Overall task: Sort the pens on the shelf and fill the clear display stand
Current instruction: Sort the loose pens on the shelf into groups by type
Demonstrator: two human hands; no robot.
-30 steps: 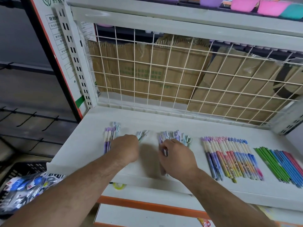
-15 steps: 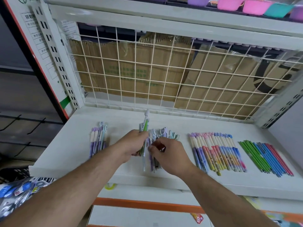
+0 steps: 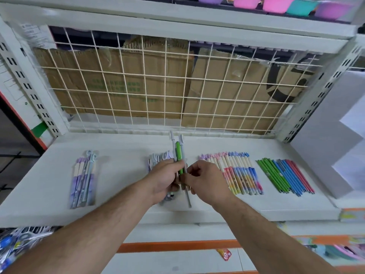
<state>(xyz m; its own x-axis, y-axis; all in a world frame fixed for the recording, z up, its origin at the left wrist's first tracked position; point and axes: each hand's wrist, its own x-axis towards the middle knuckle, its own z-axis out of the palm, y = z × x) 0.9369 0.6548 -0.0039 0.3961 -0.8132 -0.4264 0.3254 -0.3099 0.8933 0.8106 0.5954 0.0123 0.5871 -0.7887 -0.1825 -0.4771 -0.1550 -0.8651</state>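
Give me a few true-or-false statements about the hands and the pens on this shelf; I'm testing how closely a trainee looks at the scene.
1. The left hand grips a bundle of pens that includes a green pen. True.
2. The right hand lies flat on the shelf, far from the bundle. False: it is raised at the bundle, its fingers pinching the pens.
3. The green, blue and red pens lie in a row at the shelf's right end. True.
4. A clear display stand stands between the pen groups. False: no stand is in view.
5. Cardboard sits behind the wire grid. True.
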